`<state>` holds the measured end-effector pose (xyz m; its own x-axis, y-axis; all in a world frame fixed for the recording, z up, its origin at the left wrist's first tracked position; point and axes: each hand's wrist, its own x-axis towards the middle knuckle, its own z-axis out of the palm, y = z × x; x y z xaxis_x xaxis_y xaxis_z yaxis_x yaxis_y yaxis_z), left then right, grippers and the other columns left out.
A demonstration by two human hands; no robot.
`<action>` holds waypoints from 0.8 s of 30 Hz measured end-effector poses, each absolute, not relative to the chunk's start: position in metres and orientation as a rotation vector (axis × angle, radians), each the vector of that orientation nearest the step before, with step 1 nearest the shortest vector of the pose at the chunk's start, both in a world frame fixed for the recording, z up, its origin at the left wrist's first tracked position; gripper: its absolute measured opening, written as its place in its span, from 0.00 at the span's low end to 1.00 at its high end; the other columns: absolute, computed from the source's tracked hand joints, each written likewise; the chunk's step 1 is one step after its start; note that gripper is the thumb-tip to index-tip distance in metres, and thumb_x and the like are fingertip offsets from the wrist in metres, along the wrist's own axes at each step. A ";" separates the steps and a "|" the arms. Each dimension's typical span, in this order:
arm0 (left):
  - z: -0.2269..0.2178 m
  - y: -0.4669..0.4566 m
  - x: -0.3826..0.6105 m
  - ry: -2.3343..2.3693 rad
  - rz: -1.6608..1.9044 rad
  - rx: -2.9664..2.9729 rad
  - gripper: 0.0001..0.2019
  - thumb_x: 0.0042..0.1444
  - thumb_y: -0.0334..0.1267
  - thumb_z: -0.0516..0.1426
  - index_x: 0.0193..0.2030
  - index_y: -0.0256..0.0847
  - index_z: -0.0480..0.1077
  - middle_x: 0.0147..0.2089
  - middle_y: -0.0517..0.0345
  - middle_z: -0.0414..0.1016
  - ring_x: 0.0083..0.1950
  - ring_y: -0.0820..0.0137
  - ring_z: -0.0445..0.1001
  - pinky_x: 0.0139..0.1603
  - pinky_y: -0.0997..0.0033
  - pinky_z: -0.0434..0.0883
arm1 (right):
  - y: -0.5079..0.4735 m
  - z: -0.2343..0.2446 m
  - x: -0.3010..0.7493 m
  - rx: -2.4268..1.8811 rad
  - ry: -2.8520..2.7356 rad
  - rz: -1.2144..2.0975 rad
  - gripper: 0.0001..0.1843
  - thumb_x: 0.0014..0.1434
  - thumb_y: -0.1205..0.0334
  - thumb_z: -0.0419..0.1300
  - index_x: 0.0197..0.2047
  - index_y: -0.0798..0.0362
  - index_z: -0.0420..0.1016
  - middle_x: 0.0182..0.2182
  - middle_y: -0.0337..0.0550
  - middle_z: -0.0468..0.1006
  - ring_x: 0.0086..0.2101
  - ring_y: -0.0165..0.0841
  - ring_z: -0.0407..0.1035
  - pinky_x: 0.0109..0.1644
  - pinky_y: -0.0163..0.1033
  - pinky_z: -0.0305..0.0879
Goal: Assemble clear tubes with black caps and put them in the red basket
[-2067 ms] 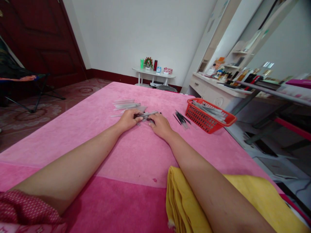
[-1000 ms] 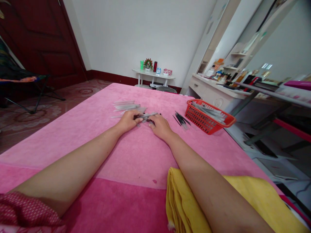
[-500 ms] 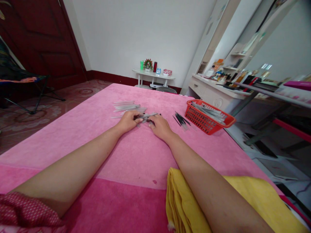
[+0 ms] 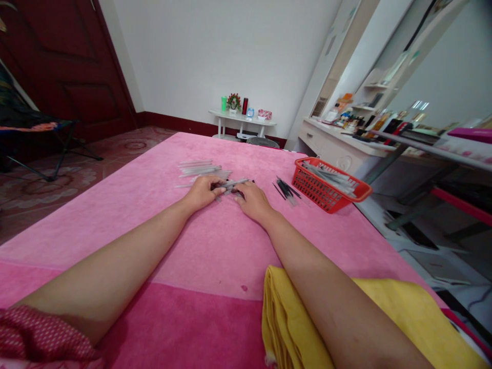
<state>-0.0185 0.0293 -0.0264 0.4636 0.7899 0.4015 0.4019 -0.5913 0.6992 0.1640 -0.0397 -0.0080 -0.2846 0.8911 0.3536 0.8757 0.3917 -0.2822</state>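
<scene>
My left hand (image 4: 203,192) is closed around one end of some thin, translucent grey sticks (image 4: 235,182) in the middle of the pink cover. Facing it, my right hand (image 4: 254,200) bends its fingers over the other end of the same sticks. Dark tips show by the right fingers; the exact kind of stick is too small to tell. Beyond my left hand lies a loose pile of clear, whitish sticks (image 4: 198,168), roughly side by side. To the right of my right hand lies a small heap of thin black sticks (image 4: 287,188) with some clear ends.
An orange-red plastic basket (image 4: 326,199) holding many grey sticks stands at the right edge of the pink cover (image 4: 215,246). Folded yellow cloth (image 4: 292,323) lies beneath my right forearm. Further off are a low white table (image 4: 246,119), a cluttered dresser (image 4: 338,143) and a folding chair (image 4: 42,128).
</scene>
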 end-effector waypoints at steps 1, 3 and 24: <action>-0.026 0.029 -0.018 0.993 0.989 2.198 0.13 0.49 0.36 0.58 0.41 0.37 0.77 0.39 0.55 0.79 0.40 0.64 0.75 0.40 0.68 0.71 | -0.040 -0.008 0.164 -1.510 -2.205 0.040 0.12 0.57 0.68 0.59 0.46 0.53 0.74 0.44 0.46 0.73 0.46 0.35 0.64 0.50 0.40 0.59; -0.025 0.028 -0.018 1.002 0.984 2.199 0.12 0.49 0.36 0.58 0.41 0.37 0.77 0.39 0.55 0.79 0.40 0.64 0.75 0.40 0.68 0.71 | -0.040 -0.008 0.164 -1.497 -2.210 0.026 0.12 0.57 0.68 0.59 0.45 0.53 0.74 0.44 0.46 0.73 0.45 0.35 0.64 0.49 0.40 0.59; -0.022 0.027 -0.018 1.011 0.988 2.238 0.12 0.49 0.36 0.58 0.40 0.38 0.77 0.38 0.55 0.79 0.40 0.64 0.75 0.42 0.66 0.71 | -0.040 -0.008 0.165 -1.512 -2.214 0.022 0.11 0.58 0.67 0.59 0.45 0.53 0.74 0.44 0.47 0.73 0.45 0.35 0.64 0.49 0.40 0.59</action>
<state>-0.0178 0.0268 -0.0225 0.4637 0.7843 0.4120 0.4296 -0.6058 0.6697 0.1645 -0.0397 -0.0079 -0.2932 0.8865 0.3579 0.8792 0.3971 -0.2634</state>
